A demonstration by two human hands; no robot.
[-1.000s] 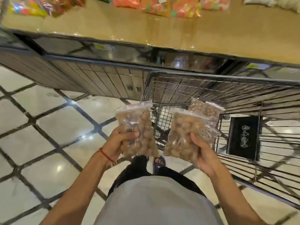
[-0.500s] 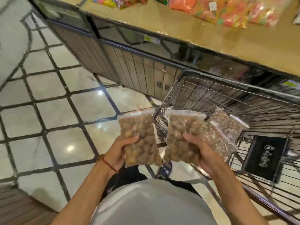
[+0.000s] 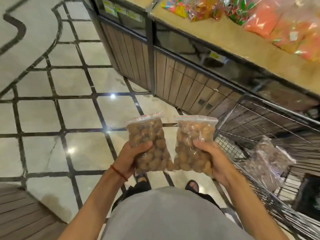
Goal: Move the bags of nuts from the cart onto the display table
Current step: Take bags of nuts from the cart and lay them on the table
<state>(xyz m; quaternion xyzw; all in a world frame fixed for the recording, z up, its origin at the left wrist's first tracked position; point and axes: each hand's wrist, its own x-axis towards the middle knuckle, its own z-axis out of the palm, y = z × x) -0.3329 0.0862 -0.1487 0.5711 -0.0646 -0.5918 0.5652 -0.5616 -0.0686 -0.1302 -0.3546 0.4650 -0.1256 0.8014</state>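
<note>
While both arms reach up from the bottom edge, the left hand [image 3: 131, 158] grips the left bag of nuts [image 3: 147, 135] by its lower half, thumb pressed across the front, and the right hand [image 3: 213, 161] clasps the right bag of nuts [image 3: 194, 135] the same way. Both clear zip bags stand upright in the middle of the frame, their lower corners touching, held in the air over the floor and clear of both cart and table. A red thread [image 3: 118, 172] circles the left wrist, and below the hands are a grey shirt [image 3: 164, 213] and a sandalled foot [image 3: 192, 186]. Just right of the right hand stands the wire cart [image 3: 259, 122], with further bags of nuts [image 3: 266, 160] lying blurred inside it and a black panel [image 3: 308, 194] at the right edge. Beyond the cart, running from the top middle down to the right edge, is the display table [image 3: 225, 37], its tan top carrying bright sweet packets [image 3: 199, 9] and orange packets [image 3: 277, 26] in the upper right corner, over a dark glossy band and a slatted wooden base [image 3: 173, 78]. Across the left half spreads the floor [image 3: 78, 115], glossy pale tiles divided by dark lines, with spots of reflected light. Brown wooden boards [image 3: 22, 210] fill the lower left corner.
</note>
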